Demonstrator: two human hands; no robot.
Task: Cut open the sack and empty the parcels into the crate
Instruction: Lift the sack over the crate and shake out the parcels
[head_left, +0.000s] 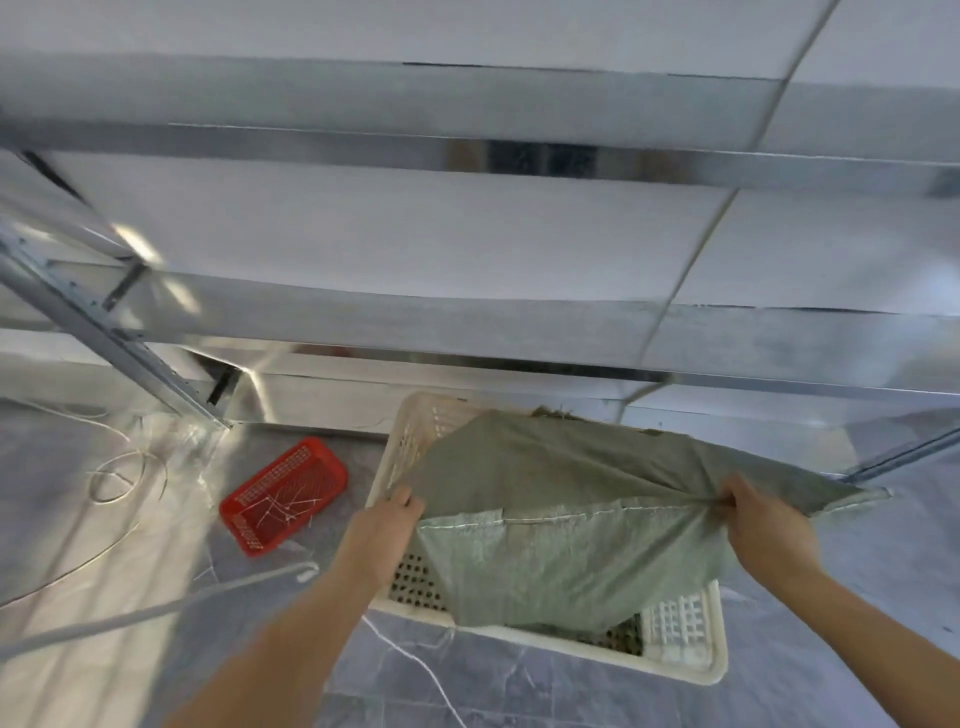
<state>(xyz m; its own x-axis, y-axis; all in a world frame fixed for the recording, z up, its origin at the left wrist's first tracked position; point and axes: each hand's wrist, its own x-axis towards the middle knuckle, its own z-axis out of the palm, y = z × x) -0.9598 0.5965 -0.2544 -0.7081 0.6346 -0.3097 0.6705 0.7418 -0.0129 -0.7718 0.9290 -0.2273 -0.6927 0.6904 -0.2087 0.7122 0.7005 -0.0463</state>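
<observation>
1. Currently your left grip (382, 530) is clenched on one corner of the sack (561, 499), just over the left rim of the crate (675, 670). Your right grip (763, 525) is clenched on a bunch of the stitched hem, above the crate's right end.
2. Sack location: stretched between both grips, raised over the crate and covering most of it. The stitched seam faces you; a frayed edge hangs at the crate's far end.
3. My read: you're holding it over the crate so that anything left in it drops inside the crate, not beside it.
4. The wide two-point hold makes sense: it keeps the fabric taut and lets you shake it out.
5. The sack looks flat and slack. Judgement: mostly or fully emptied.
6. Crate contents: hidden by the sack. Dark shapes show through the wall holes at its near-left and near-right; I can't tell whether they're parcels.
7. The red basket (311, 441), left of the crate, holds white string offcuts (288, 506). It's likely the scrap bin for cut ties.
8. Loose white cord (111, 480) lies further left of the crate, and another strand runs across its near side. Trip risk.
9. The grey hooked rod (156, 610), near-left of the crate, is blurred. I can't tell what it is.
</observation>
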